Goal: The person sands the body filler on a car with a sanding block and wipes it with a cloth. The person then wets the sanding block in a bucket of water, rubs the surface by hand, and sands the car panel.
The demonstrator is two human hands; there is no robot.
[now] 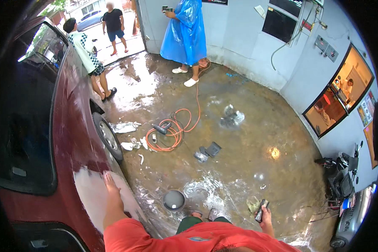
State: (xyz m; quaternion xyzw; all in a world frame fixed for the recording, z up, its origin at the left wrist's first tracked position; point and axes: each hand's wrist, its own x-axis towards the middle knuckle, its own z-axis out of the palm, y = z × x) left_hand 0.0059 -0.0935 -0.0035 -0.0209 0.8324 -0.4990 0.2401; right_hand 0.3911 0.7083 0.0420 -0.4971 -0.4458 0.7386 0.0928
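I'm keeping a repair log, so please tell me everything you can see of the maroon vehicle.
The maroon vehicle stands along the left side of the picture, only partly in view. Its glossy, metal-looking body carries whitish smears. A large dark side window sits above, and a dark wheel with a silvery rim stands on the wet-looking floor. Low on the near panel spreads a matte, pale patch, against which the open left hand appears to rest.
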